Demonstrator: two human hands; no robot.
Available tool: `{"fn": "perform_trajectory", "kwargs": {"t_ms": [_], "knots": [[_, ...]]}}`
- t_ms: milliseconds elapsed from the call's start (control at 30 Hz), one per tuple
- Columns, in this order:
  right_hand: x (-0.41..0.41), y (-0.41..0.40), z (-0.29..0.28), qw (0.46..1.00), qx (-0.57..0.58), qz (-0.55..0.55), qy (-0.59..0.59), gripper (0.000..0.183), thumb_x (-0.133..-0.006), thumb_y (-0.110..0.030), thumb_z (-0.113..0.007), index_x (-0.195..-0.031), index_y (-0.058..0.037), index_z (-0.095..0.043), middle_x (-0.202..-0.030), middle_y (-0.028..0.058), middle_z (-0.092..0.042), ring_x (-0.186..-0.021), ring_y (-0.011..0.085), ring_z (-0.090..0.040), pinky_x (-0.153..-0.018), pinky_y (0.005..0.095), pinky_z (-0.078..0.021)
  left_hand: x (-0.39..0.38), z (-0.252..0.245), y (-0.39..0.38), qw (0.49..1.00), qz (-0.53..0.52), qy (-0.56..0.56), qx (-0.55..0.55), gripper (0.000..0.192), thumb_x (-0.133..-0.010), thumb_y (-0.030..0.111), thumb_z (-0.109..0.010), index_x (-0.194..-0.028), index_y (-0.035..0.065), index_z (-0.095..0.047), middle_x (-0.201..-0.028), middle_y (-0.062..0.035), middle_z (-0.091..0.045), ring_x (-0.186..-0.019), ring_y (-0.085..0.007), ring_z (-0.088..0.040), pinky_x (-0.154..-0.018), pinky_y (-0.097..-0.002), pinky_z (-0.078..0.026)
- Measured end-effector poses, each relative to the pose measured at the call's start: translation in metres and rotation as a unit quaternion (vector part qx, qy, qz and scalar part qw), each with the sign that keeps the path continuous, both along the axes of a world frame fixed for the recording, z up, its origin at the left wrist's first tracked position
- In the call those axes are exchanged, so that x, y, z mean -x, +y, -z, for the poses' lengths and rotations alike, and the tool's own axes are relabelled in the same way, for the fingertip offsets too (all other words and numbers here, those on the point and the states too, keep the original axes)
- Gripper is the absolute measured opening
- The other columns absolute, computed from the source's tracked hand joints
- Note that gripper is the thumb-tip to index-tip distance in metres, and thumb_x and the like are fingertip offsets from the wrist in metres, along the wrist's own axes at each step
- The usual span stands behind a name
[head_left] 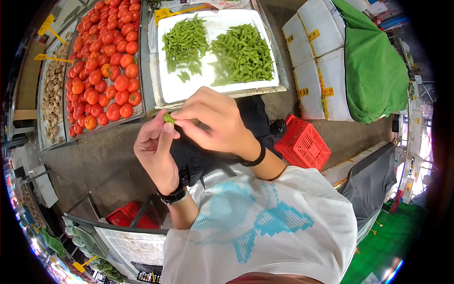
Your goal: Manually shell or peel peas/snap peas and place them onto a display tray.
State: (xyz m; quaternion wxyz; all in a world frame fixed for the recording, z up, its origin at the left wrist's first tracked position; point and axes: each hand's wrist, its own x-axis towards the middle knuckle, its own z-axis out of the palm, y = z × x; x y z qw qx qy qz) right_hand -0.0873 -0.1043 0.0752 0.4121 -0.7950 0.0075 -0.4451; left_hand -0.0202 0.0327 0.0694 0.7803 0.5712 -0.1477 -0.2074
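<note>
Between the thumb and fingers of my left hand (158, 152) is a green soybean pod (169, 118), held up near the front edge of a white foam tray (216, 93). My right hand (216, 120) pinches the pod's right end with thumb and forefinger. Two piles of green pods lie in the tray: a left pile (184, 42) and a larger right pile (244, 53), with a few loose pods (183, 76) below the left one. Both wrists wear black bands.
Tomatoes (103, 71) fill a display at the left, beside a tray of ginger-like roots (53, 96). White foam boxes (308, 71) stand at the right, partly under a green cloth (372, 71). A red plastic basket (305, 143) is on the floor at my right.
</note>
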Motion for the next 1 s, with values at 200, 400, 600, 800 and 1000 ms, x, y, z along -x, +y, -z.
{"fn": "perform_trajectory", "kwargs": {"t_ms": [200, 400, 600, 800, 1000], "knots": [[-0.004, 0.003, 0.005, 0.998, 0.046, 0.036, -0.015, 0.017, -0.070, -0.003, -0.075, -0.084, -0.0073, -0.065, -0.078, 0.0048, -0.061, -0.068, 0.0231, -0.061, -0.057, 0.0328, -0.0478, 0.001, -0.001, -0.003, 1.000, -0.004, -0.006, 0.001, 0.026, -0.092, 0.005, -0.064, -0.114, -0.0065, -0.063, -0.089, -0.0029, -0.064, -0.076, -0.0076, -0.052, -0.075, -0.0229, -0.042], [-0.006, 0.005, 0.008, 0.998, 0.003, 0.046, -0.032, 0.017, -0.070, -0.001, -0.075, -0.084, -0.0055, -0.065, -0.078, 0.0052, -0.061, -0.068, 0.0227, -0.061, -0.056, 0.0319, -0.0479, 0.003, -0.007, -0.008, 0.999, 0.019, 0.021, 0.018, 0.025, -0.093, 0.007, -0.063, -0.115, -0.0043, -0.062, -0.089, -0.0013, -0.063, -0.078, -0.0067, -0.053, -0.075, -0.0224, -0.042], [-0.006, 0.007, 0.008, 0.998, -0.027, 0.048, -0.034, 0.016, -0.072, 0.001, -0.074, -0.084, -0.0036, -0.065, -0.077, 0.0060, -0.061, -0.066, 0.0222, -0.060, -0.056, 0.0308, -0.0482, 0.001, 0.001, -0.008, 0.999, 0.040, 0.013, 0.026, 0.017, -0.094, 0.007, -0.062, -0.108, -0.0016, -0.060, -0.091, -0.0027, -0.063, -0.080, -0.0072, -0.055, -0.074, -0.0220, -0.042], [-0.004, 0.006, 0.006, 0.989, -0.148, -0.013, 0.017, 0.013, -0.076, 0.002, -0.073, -0.087, -0.0036, -0.068, -0.077, 0.0070, -0.062, -0.066, 0.0205, -0.060, -0.057, 0.0293, -0.0478, -0.003, 0.004, -0.006, 0.998, 0.027, 0.026, 0.051, 0.015, -0.091, 0.001, -0.062, -0.106, -0.0026, -0.061, -0.095, -0.0075, -0.069, -0.077, -0.0094, -0.060, -0.071, -0.0219, -0.046], [-0.006, -0.001, 0.011, 1.000, -0.013, 0.005, -0.027, 0.015, -0.073, 0.000, -0.074, -0.086, -0.0055, -0.069, -0.078, 0.0059, -0.060, -0.067, 0.0231, -0.060, -0.059, 0.0314, -0.0486, -0.005, 0.003, -0.001, 0.998, 0.059, 0.014, 0.028, 0.015, -0.098, 0.013, -0.057, -0.103, -0.0016, -0.060, -0.094, -0.0054, -0.061, -0.080, -0.0101, -0.053, -0.075, -0.0237, -0.043]]}}
